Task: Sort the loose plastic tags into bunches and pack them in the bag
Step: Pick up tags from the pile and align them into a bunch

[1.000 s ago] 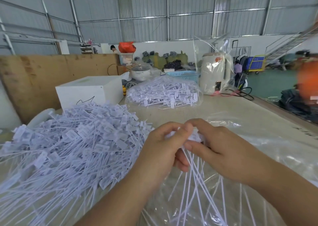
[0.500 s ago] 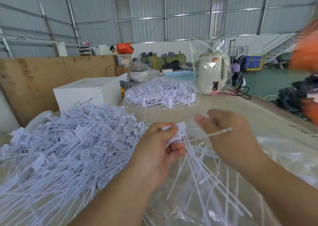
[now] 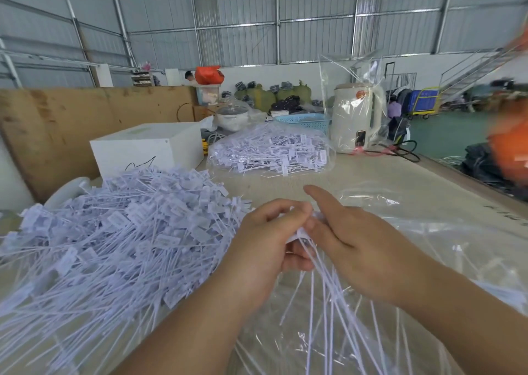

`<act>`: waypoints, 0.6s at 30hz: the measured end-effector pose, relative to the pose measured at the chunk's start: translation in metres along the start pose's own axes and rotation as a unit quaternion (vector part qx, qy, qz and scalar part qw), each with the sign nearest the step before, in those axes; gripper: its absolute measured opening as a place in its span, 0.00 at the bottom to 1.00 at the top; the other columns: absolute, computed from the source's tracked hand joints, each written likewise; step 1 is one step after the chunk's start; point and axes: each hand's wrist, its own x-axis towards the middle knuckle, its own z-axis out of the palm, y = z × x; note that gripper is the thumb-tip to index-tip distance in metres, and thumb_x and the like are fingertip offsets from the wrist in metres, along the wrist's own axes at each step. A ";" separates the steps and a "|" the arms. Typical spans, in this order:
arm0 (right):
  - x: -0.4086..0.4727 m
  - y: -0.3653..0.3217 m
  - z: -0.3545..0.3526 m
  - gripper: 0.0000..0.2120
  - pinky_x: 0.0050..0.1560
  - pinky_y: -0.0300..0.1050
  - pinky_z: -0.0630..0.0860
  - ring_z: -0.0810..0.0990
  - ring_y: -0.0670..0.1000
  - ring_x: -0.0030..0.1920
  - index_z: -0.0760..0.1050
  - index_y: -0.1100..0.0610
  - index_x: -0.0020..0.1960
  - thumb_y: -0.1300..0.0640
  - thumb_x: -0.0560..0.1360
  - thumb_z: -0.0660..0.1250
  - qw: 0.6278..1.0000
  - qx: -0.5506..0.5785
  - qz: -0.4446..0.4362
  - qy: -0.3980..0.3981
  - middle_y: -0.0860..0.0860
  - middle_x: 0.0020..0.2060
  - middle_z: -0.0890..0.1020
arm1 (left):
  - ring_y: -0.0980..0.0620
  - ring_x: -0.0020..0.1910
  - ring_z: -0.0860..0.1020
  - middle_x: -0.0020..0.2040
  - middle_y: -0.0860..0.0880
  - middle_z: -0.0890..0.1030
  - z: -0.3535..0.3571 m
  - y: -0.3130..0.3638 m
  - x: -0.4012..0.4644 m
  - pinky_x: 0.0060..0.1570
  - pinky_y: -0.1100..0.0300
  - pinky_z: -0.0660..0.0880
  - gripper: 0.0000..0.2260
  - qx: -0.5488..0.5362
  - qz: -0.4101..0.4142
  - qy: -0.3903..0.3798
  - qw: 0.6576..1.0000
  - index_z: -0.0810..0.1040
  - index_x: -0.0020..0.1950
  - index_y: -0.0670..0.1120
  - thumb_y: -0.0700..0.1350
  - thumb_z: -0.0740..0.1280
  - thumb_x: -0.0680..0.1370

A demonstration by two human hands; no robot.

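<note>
A big heap of loose white plastic tags (image 3: 108, 231) covers the left of the table. My left hand (image 3: 268, 249) grips a bunch of tags (image 3: 317, 294) by their heads, the thin tails hanging down toward me. My right hand (image 3: 354, 249) is against the bunch's heads, fingers pinching them, index finger stretched forward. Under and right of my hands lies a clear plastic bag (image 3: 428, 249), crumpled flat on the table. A second clear bag filled with tags (image 3: 271, 151) sits farther back in the middle.
A white box (image 3: 145, 149) stands behind the heap, with a plywood board (image 3: 71, 117) at the left. A bagged white kettle (image 3: 357, 117) and black cable (image 3: 400, 151) are at the back right. The table edge (image 3: 471, 180) runs along the right.
My right hand had pulled away to the right with a single tag; it has come back to the bunch and joined my left hand at the tag heads.
</note>
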 end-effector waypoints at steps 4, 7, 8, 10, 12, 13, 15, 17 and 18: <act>-0.002 0.003 0.000 0.33 0.43 0.39 0.71 0.74 0.38 0.40 0.41 0.40 0.78 0.43 0.74 0.45 0.998 0.053 0.000 -0.021 0.35 0.36 0.75 | 0.51 0.25 0.75 0.34 0.42 0.79 -0.001 -0.001 0.003 0.25 0.61 0.74 0.04 -0.028 -0.028 0.003 0.999 0.82 0.44 0.42 0.39 0.68 0.77; -0.001 0.008 -0.004 0.29 0.39 0.43 0.73 0.75 0.42 0.36 0.51 0.40 0.75 0.43 0.74 0.50 0.997 0.064 0.024 -0.033 0.42 0.39 0.76 | 0.51 0.24 0.74 0.32 0.42 0.79 -0.003 -0.004 0.006 0.25 0.61 0.73 0.07 -0.009 -0.006 0.033 0.999 0.82 0.40 0.45 0.38 0.68 0.77; -0.001 0.010 -0.006 0.22 0.35 0.44 0.71 0.75 0.43 0.32 0.63 0.43 0.68 0.43 0.75 0.52 0.998 0.053 0.031 -0.034 0.43 0.35 0.75 | 0.51 0.24 0.75 0.32 0.43 0.79 -0.003 -0.004 0.007 0.25 0.62 0.73 0.07 -0.004 0.001 0.044 0.999 0.82 0.40 0.45 0.39 0.68 0.77; 0.000 0.014 -0.011 0.13 0.31 0.48 0.69 0.70 0.45 0.26 0.71 0.51 0.43 0.42 0.77 0.57 0.998 0.041 0.040 -0.033 0.44 0.26 0.72 | 0.50 0.24 0.75 0.33 0.43 0.80 -0.005 -0.005 0.008 0.25 0.61 0.74 0.05 0.004 0.007 0.054 0.998 0.83 0.41 0.46 0.40 0.70 0.77; -0.001 0.014 -0.013 0.18 0.30 0.46 0.66 0.67 0.45 0.24 0.66 0.52 0.33 0.42 0.77 0.58 0.998 0.030 0.040 -0.043 0.43 0.23 0.71 | 0.50 0.25 0.75 0.34 0.44 0.80 -0.005 -0.004 0.007 0.27 0.60 0.75 0.01 0.022 0.011 0.039 0.999 0.83 0.41 0.47 0.42 0.73 0.73; -0.001 0.012 -0.013 0.18 0.29 0.42 0.63 0.67 0.44 0.24 0.65 0.51 0.32 0.43 0.77 0.59 0.998 0.032 0.037 -0.042 0.41 0.23 0.72 | 0.50 0.25 0.76 0.34 0.44 0.80 -0.004 -0.004 0.006 0.27 0.60 0.75 0.02 0.032 0.014 0.031 0.999 0.83 0.41 0.48 0.43 0.75 0.72; 0.000 0.010 -0.013 0.17 0.29 0.38 0.62 0.68 0.44 0.24 0.68 0.47 0.32 0.44 0.78 0.60 0.998 0.052 0.027 -0.033 0.40 0.24 0.72 | 0.52 0.25 0.75 0.33 0.45 0.79 -0.004 -0.005 0.005 0.28 0.61 0.75 0.05 0.036 0.016 0.031 0.999 0.83 0.38 0.49 0.41 0.74 0.73; 0.002 0.008 -0.013 0.17 0.28 0.38 0.63 0.69 0.44 0.25 0.69 0.48 0.32 0.46 0.78 0.62 0.998 0.053 0.020 -0.010 0.39 0.25 0.73 | 0.53 0.25 0.75 0.33 0.45 0.79 -0.002 -0.003 0.005 0.27 0.62 0.75 0.06 0.013 0.014 0.045 0.999 0.82 0.39 0.48 0.38 0.72 0.75; 0.003 0.007 -0.011 0.17 0.28 0.39 0.63 0.70 0.44 0.26 0.69 0.50 0.33 0.46 0.78 0.62 0.999 0.046 0.018 0.010 0.39 0.25 0.73 | 0.53 0.25 0.75 0.33 0.45 0.79 0.000 -0.001 0.004 0.27 0.63 0.74 0.05 -0.010 0.011 0.051 0.999 0.81 0.41 0.46 0.38 0.71 0.76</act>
